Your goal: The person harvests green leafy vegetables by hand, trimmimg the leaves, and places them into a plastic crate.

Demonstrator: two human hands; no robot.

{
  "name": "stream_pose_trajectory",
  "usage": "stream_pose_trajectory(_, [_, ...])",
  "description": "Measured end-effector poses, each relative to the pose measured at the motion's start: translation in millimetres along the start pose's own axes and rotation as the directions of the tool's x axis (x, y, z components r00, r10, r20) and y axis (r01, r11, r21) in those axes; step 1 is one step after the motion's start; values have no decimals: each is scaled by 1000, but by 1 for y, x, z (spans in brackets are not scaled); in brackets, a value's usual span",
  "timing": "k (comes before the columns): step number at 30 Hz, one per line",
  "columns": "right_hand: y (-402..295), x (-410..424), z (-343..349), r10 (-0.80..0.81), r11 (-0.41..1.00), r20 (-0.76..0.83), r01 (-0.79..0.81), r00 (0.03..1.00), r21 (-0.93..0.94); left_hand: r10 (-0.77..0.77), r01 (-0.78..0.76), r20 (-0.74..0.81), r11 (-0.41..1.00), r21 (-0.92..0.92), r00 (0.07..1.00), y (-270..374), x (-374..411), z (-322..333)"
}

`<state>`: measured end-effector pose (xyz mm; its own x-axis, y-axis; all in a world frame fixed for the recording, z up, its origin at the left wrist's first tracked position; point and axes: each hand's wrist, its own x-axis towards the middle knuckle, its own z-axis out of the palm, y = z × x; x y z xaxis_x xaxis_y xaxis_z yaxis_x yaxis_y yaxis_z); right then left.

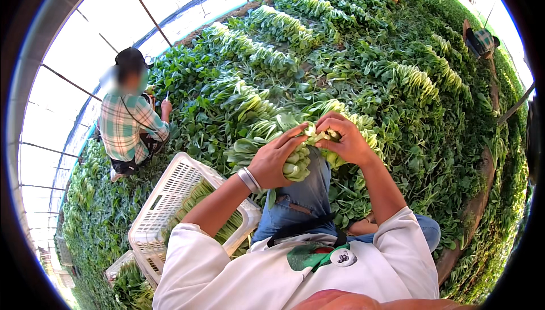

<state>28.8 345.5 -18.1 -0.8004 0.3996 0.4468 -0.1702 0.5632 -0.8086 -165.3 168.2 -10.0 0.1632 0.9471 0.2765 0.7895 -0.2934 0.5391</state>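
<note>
My left hand (276,156), with a silver bracelet at the wrist, is closed around a bundle of leafy greens (296,165), its pale stem ends turned towards me and its leaves towards the left. Beside it, the fingers of my right hand (342,137) pinch a few pale green stalks (321,134) at the bundle's upper edge. Both hands are above my raised knee in blue jeans. Just beyond them lies a row of cut greens (340,107) with pale stems.
A white plastic crate (147,220) holding greens stands at my left, with a smaller white crate (121,263) behind it. A person in a plaid shirt (127,118) crouches at the left. Two other people are farther off. More rows of cut greens (276,24) lie across the leafy ground.
</note>
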Motion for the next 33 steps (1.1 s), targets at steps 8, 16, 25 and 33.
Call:
stream_pose_trajectory(8, [-36, -19, -7, 15, 838, -273, -161, 962, -522, -75, 75, -70, 997, -4, 995, 0, -10, 4])
stream_pose_trajectory(16, [-35, 0, 17, 36, 933, -254, -124, 967, -339, -46, 46, -83, 999, -2, 995, 3, -10, 6])
stream_pose_trajectory(25, [-26, 15, 1, 240, 968, 146, -224, 960, -114, -65, 67, -65, 998, 18, 996, 0, -10, 7])
stream_pose_trajectory(33, [-61, -27, -20, -8, 996, -213, -10, 977, -87, -193, 191, -56, 981, -38, 980, -12, -28, 4])
